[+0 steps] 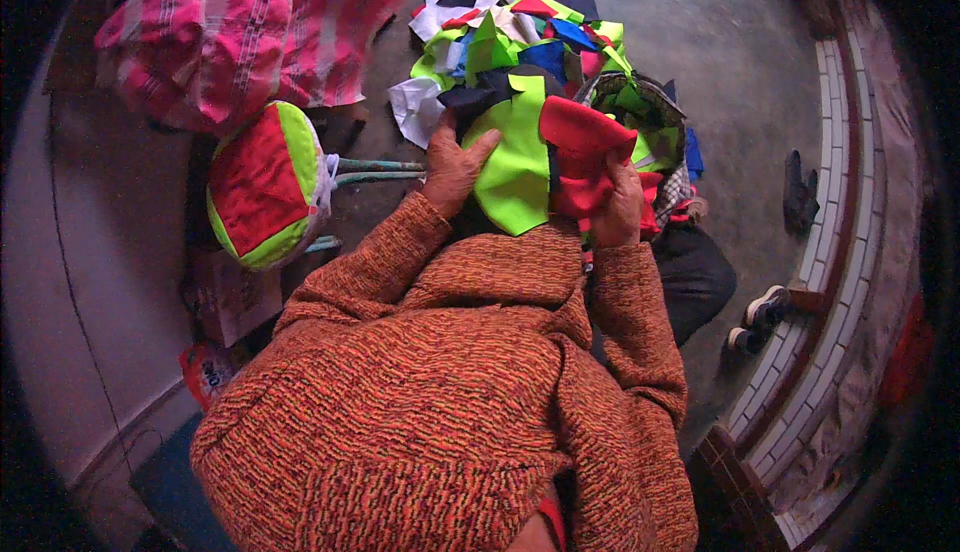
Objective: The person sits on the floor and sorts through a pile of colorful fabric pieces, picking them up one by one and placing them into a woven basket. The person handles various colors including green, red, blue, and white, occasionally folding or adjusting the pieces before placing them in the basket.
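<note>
My left hand [458, 164] is closed on a lime-green fabric piece [514, 167], its thumb lying over the left edge. My right hand [617, 207] grips the right side of a red fabric piece [585, 152], which meets the green one along a dark strip in the middle. Whether the two pieces are joined there, I cannot tell. Both hang above my lap, in front of my knitted orange sleeves. Just beyond them spreads a heap of cloth scraps [490, 47] in lime, white, blue, red and black. Beside my right hand stands a checked bag [676, 187] with lime-green cloth inside.
On the left, a stool with greenish metal legs [375, 172] carries a red and lime cloth cover [262, 187]. A pink plaid cloth [255, 37] drapes over something behind it. Dark shoes [765, 310] and a dark object [799, 192] lie near the white-tiled step [826, 152] at right.
</note>
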A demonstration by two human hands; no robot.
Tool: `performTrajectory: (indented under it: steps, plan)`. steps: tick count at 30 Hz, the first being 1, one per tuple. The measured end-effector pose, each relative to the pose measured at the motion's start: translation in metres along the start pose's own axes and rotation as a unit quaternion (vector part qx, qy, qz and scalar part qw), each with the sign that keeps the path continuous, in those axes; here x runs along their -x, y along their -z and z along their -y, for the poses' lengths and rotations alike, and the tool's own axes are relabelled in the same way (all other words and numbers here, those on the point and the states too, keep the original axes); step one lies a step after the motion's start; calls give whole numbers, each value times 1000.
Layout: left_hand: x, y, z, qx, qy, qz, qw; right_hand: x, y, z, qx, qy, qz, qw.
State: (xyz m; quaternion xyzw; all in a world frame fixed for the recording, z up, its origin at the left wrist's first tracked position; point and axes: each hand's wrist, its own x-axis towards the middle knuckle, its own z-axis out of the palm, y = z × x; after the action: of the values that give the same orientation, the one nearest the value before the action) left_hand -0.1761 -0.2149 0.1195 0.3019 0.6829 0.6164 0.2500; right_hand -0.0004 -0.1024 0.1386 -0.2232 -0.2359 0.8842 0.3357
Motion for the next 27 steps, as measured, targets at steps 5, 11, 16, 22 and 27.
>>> performTrajectory:
  steps: [5, 11, 16, 22, 27]
  plan:
    - [0, 1, -2, 26, 57, 17, 998, -2, 30, 7, 14, 33, -76, 996]
    - [0, 0, 3, 23, 33, 13, 999, -2, 34, 44, 65, 116, -129, 983]
    - [0, 0, -7, 5, 44, 14, 999, 6, 31, 67, 181, 170, -108, 963]
    - [-1, 2, -5, 2, 23, 21, 1000, -4, 110, 72, 484, 190, -239, 820]
    - [-1, 3, -4, -26, 28, 20, 999, 10, 127, 71, 675, 108, -214, 698]
